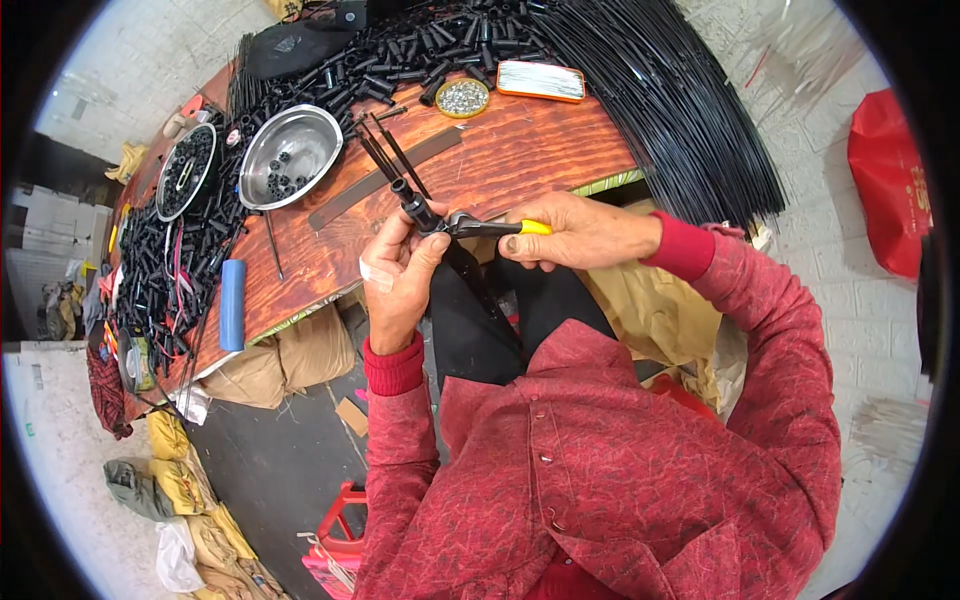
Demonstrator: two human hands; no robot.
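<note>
Over my lap, near the table's front edge, my left hand (400, 270) is closed round a black tubular piece (414, 207) with several thin dark rods slanting up from it toward the table. A pale strip of tape is wrapped on this hand. My right hand (590, 235) grips a pair of pliers (482, 229) with dark handles and a yellow end. The pliers' jaws meet the side of the tubular piece beside my left thumb. What sits between the jaws is too small to make out. Below my left hand, dark material blends with my black trousers.
On the wooden table (540, 140) lie a steel bowl (325, 123) of small black parts, a yellow dish (462, 97) of silvery bits, an orange-rimmed tray (540, 81) of thin pins, a brown strip (370, 185), a blue cylinder (232, 305), heaped black tubes (165, 290) and long black rods (690, 130).
</note>
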